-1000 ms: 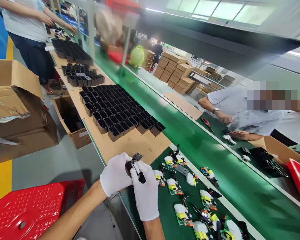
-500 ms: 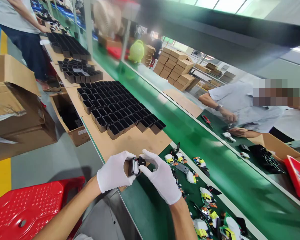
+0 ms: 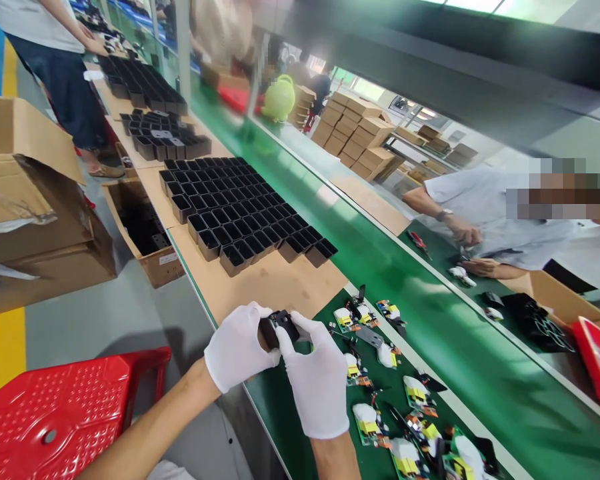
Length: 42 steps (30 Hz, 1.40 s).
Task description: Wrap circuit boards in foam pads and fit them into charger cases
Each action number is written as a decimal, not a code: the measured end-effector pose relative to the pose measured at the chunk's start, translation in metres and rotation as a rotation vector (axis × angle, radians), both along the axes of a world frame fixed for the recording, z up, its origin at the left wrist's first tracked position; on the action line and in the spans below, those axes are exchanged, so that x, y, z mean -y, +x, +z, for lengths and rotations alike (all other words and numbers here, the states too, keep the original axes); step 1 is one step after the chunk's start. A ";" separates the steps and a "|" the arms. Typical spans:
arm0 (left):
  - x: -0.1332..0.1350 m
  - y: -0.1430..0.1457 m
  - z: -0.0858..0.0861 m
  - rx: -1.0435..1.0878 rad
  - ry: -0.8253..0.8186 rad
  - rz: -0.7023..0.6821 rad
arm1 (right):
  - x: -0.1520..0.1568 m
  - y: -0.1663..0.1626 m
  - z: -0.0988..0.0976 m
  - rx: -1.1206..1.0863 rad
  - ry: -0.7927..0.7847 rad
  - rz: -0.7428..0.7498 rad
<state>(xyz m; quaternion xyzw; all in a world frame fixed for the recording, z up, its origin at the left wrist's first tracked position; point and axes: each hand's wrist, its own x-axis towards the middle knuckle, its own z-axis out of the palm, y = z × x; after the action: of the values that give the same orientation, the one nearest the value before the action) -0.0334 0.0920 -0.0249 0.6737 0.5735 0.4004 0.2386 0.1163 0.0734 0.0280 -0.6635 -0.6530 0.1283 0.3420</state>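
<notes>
My left hand, in a white glove, is closed around a small black plastic case held over the bench edge. A dark flat cover lies at the case's open end, and my gloved right hand grips it between thumb and fingers. The case's inside is hidden now. To the right of my right hand, circuit boards with yellow parts and white blobs lie on the green bench. Beyond my hands, open black cases stand in rows on brown cardboard.
A green conveyor belt runs along the right, with a co-worker's hands busy beyond it. On the left are a red stool and cardboard boxes. Another person stands at the far left.
The cover has swung over the case's open end, hiding the white part seen inside before. My right hand has turned more upright and moved slightly left. The view has shifted a little.
</notes>
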 end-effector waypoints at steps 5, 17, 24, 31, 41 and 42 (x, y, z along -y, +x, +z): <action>-0.001 0.000 0.006 -0.034 0.028 0.002 | -0.001 -0.007 -0.007 0.172 0.097 -0.001; 0.000 0.001 -0.004 -0.023 0.082 0.025 | -0.001 -0.003 -0.016 0.424 0.300 0.177; 0.000 0.002 0.010 -0.002 0.082 0.056 | -0.001 -0.002 -0.012 0.471 0.250 0.211; 0.003 -0.001 0.014 0.065 0.090 0.086 | 0.003 -0.004 -0.024 0.386 0.352 0.187; 0.003 -0.002 0.001 0.067 0.097 0.059 | 0.007 -0.010 -0.036 0.344 0.426 0.170; 0.003 -0.002 0.001 0.066 0.099 0.061 | 0.007 -0.009 -0.036 0.336 0.424 0.167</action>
<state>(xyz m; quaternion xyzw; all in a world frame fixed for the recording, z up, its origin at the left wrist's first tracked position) -0.0351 0.0887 -0.0243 0.6533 0.5650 0.4575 0.2113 0.1071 0.0665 -0.0083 -0.5330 -0.7651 -0.0954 0.3484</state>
